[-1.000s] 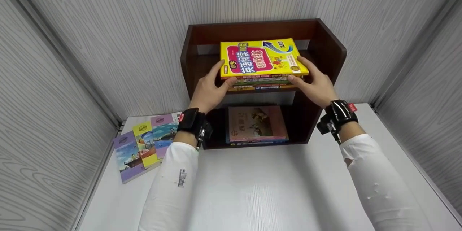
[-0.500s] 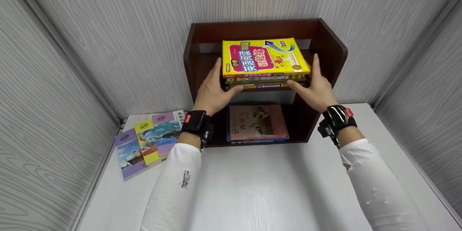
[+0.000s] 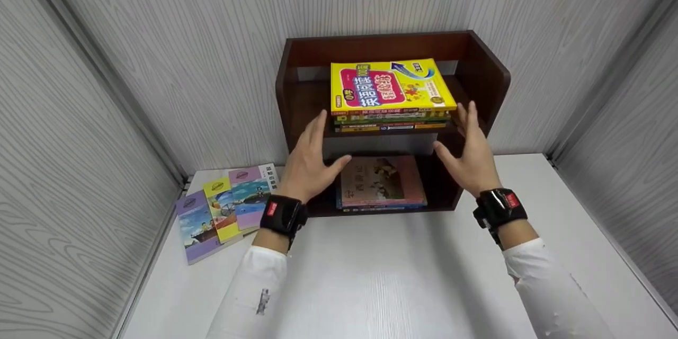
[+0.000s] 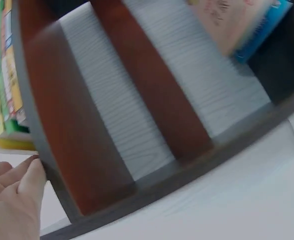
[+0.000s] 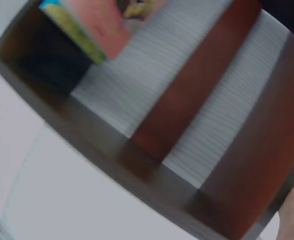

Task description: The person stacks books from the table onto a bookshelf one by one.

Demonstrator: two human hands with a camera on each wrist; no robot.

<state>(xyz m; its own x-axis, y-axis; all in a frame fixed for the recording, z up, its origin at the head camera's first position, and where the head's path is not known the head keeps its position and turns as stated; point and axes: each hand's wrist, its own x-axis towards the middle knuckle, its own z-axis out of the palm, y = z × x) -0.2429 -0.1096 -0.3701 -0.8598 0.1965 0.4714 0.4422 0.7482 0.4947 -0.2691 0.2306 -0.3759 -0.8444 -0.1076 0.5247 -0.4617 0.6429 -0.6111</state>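
A stack of several books with a yellow English reading book [image 3: 394,85] on top lies flat on the upper shelf of a dark brown bookshelf [image 3: 378,42]. My left hand [image 3: 310,164], fingers extended and thumb spread, is in front of the shelf, below and left of the stack. To the lower right of the stack is my right hand [image 3: 474,156], also with fingers extended and nothing held. In the left wrist view, the left hand [image 4: 17,195] is near the shelf board's edge, the stack's spines [image 4: 7,85] beyond it. Only part of the right hand [image 5: 292,215] shows in the right wrist view.
On the lower shelf lies a smaller stack topped by a pinkish book [image 3: 381,183]. Three overlapping picture-cover books, one of them purple [image 3: 198,228], lie on the white table [image 3: 371,270] left of the bookshelf. Grey wood-grain panels [image 3: 212,21] surround the table.
Both hands have let go of the book stack and drawn back toward the person, below the upper shelf's level. The stack stays on the upper shelf.
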